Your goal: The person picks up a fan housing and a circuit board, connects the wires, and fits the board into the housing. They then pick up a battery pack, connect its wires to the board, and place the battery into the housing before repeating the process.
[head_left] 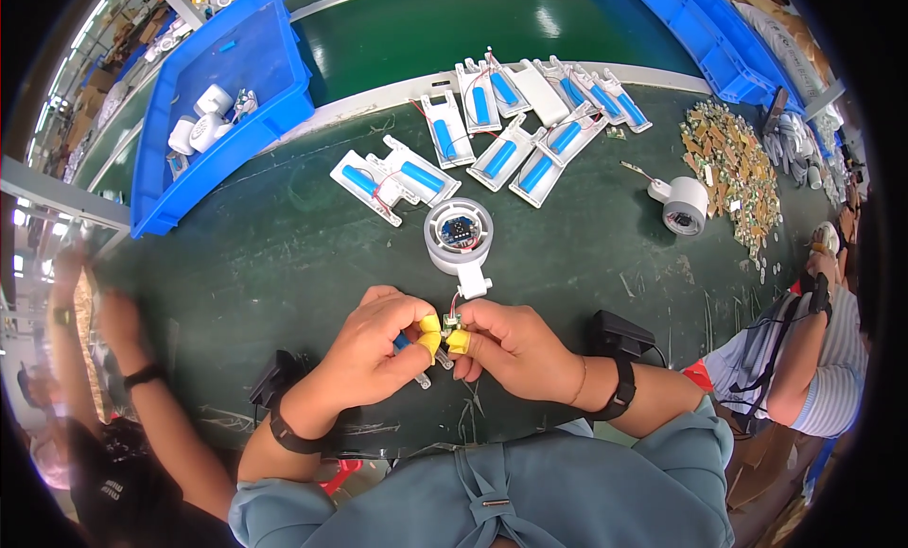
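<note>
Near the table's front edge my left hand [374, 349] is closed on a white housing [423, 381] with a blue cylindrical cell [402, 341], mostly hidden by the fingers. My right hand [520, 351] pinches a small green circuit board [452, 321] beside it. Yellow finger covers [430, 334] are on the fingertips of both hands, which almost meet. Thin red and white wires run from the board to a round white fan-like device [460, 234]. The device lies just beyond my hands, its dark inner board facing up and its short neck toward me.
Several white housings with blue cells [501, 157] lie beyond the device. A similar white unit [683, 208] sits right, by a heap of small circuit boards [733, 170]. Blue bins stand far left [274, 104] and far right [719, 47]. Co-workers' arms show left [142, 378] and right [804, 359].
</note>
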Tool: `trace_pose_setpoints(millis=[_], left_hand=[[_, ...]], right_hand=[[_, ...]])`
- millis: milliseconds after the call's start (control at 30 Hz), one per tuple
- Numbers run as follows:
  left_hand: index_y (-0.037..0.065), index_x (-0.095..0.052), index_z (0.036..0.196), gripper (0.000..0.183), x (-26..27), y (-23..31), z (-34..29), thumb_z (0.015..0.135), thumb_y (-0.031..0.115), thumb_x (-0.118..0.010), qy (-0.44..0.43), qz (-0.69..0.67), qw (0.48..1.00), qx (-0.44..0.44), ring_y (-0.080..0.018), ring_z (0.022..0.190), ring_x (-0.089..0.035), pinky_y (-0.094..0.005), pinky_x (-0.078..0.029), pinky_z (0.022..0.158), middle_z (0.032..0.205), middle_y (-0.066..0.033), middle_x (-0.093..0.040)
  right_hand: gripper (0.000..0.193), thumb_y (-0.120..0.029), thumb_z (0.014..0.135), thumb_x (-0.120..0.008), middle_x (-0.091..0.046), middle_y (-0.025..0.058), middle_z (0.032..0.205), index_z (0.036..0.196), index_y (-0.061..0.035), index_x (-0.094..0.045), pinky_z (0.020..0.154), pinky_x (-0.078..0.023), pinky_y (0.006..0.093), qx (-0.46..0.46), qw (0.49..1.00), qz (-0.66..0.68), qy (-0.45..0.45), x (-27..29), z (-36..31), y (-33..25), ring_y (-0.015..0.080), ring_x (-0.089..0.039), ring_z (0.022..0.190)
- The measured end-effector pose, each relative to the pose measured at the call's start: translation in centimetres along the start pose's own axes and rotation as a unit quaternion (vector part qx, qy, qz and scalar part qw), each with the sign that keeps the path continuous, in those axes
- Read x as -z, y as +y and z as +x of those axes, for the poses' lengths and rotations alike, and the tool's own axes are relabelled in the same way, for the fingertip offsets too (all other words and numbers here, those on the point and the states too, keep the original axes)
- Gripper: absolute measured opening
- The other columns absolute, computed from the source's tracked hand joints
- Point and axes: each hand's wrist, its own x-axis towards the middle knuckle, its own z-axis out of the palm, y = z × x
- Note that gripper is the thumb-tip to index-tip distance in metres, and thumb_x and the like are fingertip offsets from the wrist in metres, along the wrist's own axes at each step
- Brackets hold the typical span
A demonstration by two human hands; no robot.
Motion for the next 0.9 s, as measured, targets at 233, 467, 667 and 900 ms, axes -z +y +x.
trace_pose_setpoints(millis=[233,467,667,900], left_hand=[[0.004,-0.060,0.094,0.023,-0.4,-0.2,0.3,0.071,0.001,-0.059,0.007,0.025,0.999,-0.034,-0.0242,0.074,-0.053,-0.0346,-0.043,0.079,0.079,-0.0059,-0.059],[0.003,-0.060,0.094,0.024,-0.4,-0.1,0.4,0.070,-0.003,-0.060,0.002,0.027,0.999,-0.040,-0.0258,0.074,-0.053,-0.0355,-0.043,0.079,0.079,-0.0063,-0.059],[0.004,-0.057,0.094,0.025,1.3,-0.5,0.8,0.070,0.001,-0.062,-0.049,0.067,0.994,-0.068,-0.0249,0.067,-0.055,-0.0379,-0.041,0.083,0.075,-0.0064,-0.058],[0.005,-0.057,0.091,0.023,1.8,-0.6,0.6,0.069,0.002,-0.062,-0.089,0.076,0.990,-0.083,-0.0257,0.069,-0.053,-0.0383,-0.039,0.086,0.074,-0.0060,-0.055]], right_hand=[[0.014,0.004,0.094,-0.045,-0.064,0.0075,0.084,0.103,0.0016,-0.055,0.063,-0.057,0.0256,0.058,0.990,-0.112,0.057,-0.6,-0.2,0.7,0.0123,-0.068,0.071],[0.010,0.004,0.089,-0.048,-0.064,0.0140,0.077,0.098,0.0011,-0.052,0.057,-0.051,0.0350,0.091,0.986,-0.119,0.077,-1.0,-0.1,0.9,0.0236,-0.069,0.066],[0.010,-0.001,0.095,-0.045,-0.065,0.0129,0.085,0.100,0.0024,-0.053,0.063,-0.055,0.0306,0.019,0.999,-0.034,0.011,-1.0,0.0,0.3,0.0192,-0.070,0.074],[0.024,-0.005,0.101,-0.042,-0.065,0.0100,0.108,0.120,0.0006,-0.056,0.077,-0.057,0.0291,-0.114,0.981,0.135,-0.081,-0.2,0.1,0.3,0.0188,-0.068,0.095]])
